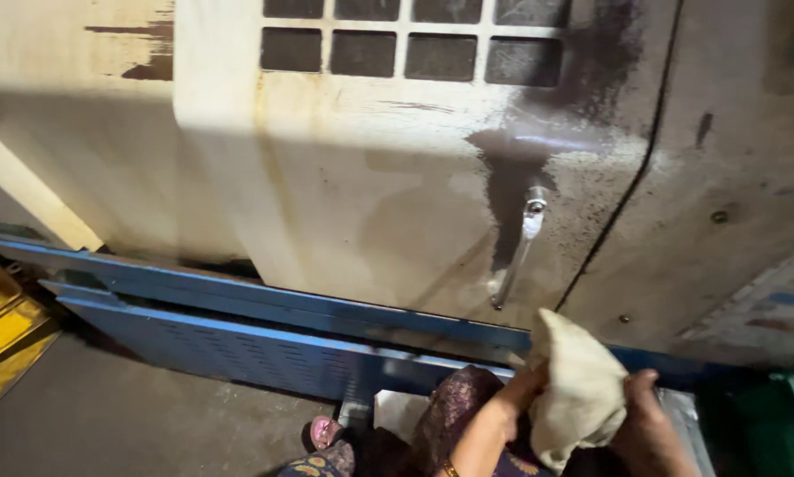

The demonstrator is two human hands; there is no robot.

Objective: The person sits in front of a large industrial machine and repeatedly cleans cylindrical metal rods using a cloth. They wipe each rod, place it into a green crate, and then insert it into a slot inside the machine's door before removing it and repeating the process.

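Both hands grip a cream cloth [578, 389] at the frame's five o'clock: the left hand [520, 389] clasps its nine o'clock edge, the right hand [646, 408] bunches its three o'clock side. At twelve o'clock from the cloth, a metal handle [520, 247] hangs on the grimy machine door [370, 203].

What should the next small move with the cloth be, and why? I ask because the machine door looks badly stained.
Probably lift the cloth, bunched between the left hand and right hand, up to the dark oily patch around the metal handle on the cream door. The cloth is below the door, not touching it, and that patch is the nearest heavy grime.
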